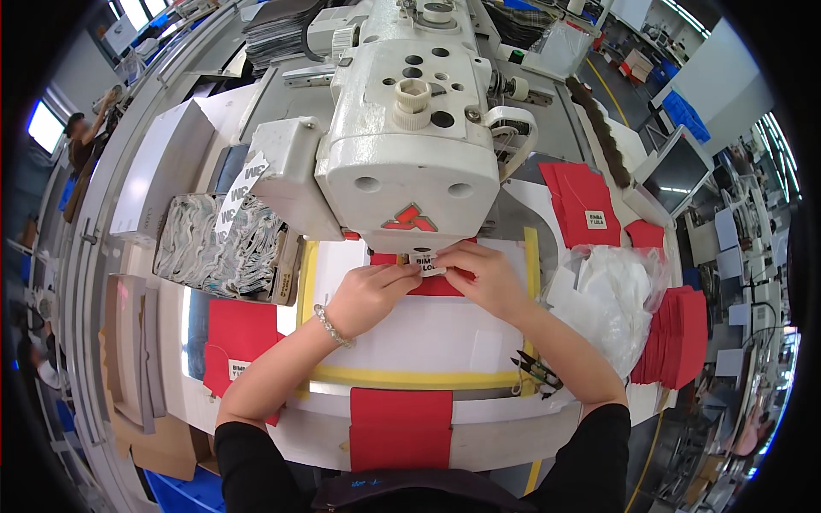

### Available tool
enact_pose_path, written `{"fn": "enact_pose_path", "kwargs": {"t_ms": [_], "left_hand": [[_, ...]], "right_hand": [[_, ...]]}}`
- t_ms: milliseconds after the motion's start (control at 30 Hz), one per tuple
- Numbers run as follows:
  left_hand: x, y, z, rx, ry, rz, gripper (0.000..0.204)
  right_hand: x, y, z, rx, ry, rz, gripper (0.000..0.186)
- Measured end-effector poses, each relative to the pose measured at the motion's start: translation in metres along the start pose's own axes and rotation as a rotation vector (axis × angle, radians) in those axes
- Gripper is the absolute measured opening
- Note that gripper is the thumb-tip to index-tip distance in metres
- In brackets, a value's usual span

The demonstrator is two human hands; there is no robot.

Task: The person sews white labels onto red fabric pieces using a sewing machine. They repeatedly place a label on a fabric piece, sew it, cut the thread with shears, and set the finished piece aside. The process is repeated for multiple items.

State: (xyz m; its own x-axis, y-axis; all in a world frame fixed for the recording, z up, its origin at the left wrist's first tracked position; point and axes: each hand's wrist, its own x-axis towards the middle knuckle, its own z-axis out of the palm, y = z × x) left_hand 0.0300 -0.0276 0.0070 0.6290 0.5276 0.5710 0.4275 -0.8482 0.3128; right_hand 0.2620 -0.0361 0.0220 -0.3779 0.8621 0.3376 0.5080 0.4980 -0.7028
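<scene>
A small white label [429, 265] with dark print lies over a red fabric piece [432, 287] beneath the head of a large white sewing machine [410, 175]. At the label's left edge, my left hand [369, 295] has its fingers pressed together on it. My right hand [483, 275] pinches the label's right side between thumb and fingers. The machine head partly hides the red piece. Under both hands spreads a white work plate [402, 338] bordered with yellow tape.
Red pieces with labels lie at left [235, 338] and back right [581, 201]. A red stack [676, 338] sits at far right beside a clear bag of white pieces [603, 299]. Snips [537, 372] rest near my right forearm. A box of bundled strips [224, 248] stands left; red fabric [400, 427] hangs over the front edge.
</scene>
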Motion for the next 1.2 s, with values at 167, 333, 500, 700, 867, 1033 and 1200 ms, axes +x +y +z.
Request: {"fn": "enact_pose_path", "kwargs": {"t_ms": [167, 333, 500, 700, 867, 1033, 1200], "left_hand": [[-0.002, -0.006, 0.012, 0.116, -0.067, 0.098, 0.021], [-0.001, -0.006, 0.01, 0.267, -0.108, 0.186, 0.024], [-0.003, -0.005, 0.008, 0.357, -0.112, 0.23, 0.027], [-0.004, 0.006, 0.006, 0.389, -0.167, 0.152, 0.039], [-0.006, 0.022, 0.011, 0.391, -0.235, 0.02, 0.054], [-0.007, 0.032, 0.014, 0.412, -0.243, -0.051, 0.06], [-0.005, 0.031, 0.0, 0.307, -0.269, -0.113, 0.064]], "right_hand": [[-0.004, 0.022, 0.001, -0.185, -0.03, -0.158, 0.016], [0.0, 0.025, 0.006, -0.299, -0.03, -0.249, 0.016], [0.004, 0.024, 0.009, -0.367, -0.031, -0.307, 0.016], [0.006, 0.025, 0.009, -0.41, -0.037, -0.37, 0.018], [-0.003, 0.019, 0.001, -0.554, 0.009, -0.392, 0.023], [-0.02, 0.015, -0.002, -0.628, -0.057, -0.381, 0.029], [-0.016, 0.008, -0.004, -0.687, -0.062, -0.384, 0.03]]}}
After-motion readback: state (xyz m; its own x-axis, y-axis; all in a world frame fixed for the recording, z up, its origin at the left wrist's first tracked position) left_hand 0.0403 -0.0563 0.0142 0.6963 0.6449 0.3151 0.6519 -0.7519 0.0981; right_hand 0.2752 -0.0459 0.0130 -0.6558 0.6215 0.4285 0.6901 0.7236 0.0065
